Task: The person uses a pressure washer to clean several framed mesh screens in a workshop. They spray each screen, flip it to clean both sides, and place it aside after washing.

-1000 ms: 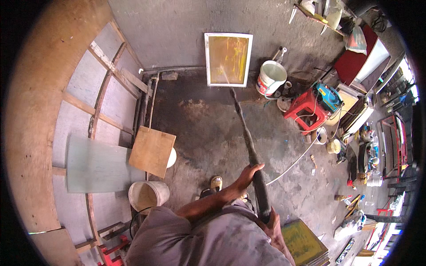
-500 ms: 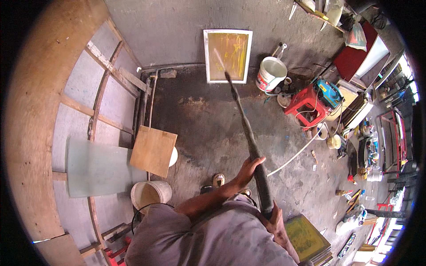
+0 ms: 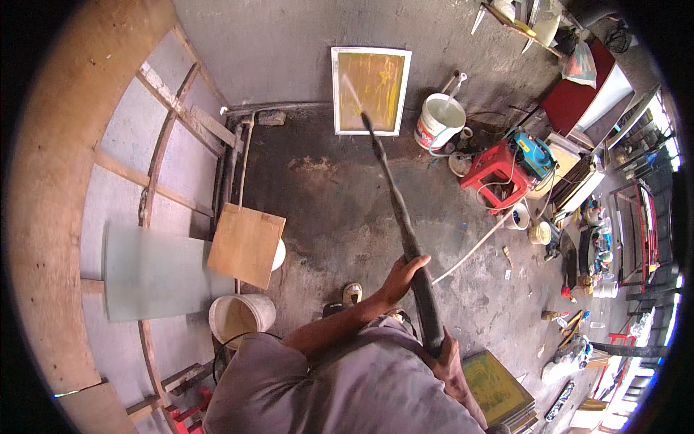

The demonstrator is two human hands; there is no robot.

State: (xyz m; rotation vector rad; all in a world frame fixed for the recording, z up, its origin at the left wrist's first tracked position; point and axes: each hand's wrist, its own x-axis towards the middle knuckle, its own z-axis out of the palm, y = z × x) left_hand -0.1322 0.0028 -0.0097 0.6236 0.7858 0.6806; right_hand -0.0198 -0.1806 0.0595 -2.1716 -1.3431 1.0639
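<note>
My left hand (image 3: 405, 276) is closed around the middle of a long dark spray lance (image 3: 394, 188), and my right hand (image 3: 444, 354) grips its thick rear handle. A thin white spray leaves the tip toward a white-framed screen (image 3: 369, 90), stained mustard and yellow, standing upright against the grey wall (image 3: 267, 50). A pale hose (image 3: 473, 239) runs rightward from near my left hand toward a blue machine (image 3: 535, 155) on a red plastic stool (image 3: 484, 177).
A white bucket (image 3: 439, 123) stands right of the screen. At left are a plywood board (image 3: 246, 242), a frosted sheet (image 3: 152, 275) and a pale bucket (image 3: 242, 318). Stacked screens (image 3: 491, 387) lie by my right hand; several cans and tools (image 3: 578, 325) litter the right.
The lance tip has risen and shifted a little left, so the spray lands higher on the screen. My hands have moved slightly upward in view, keeping their grip.
</note>
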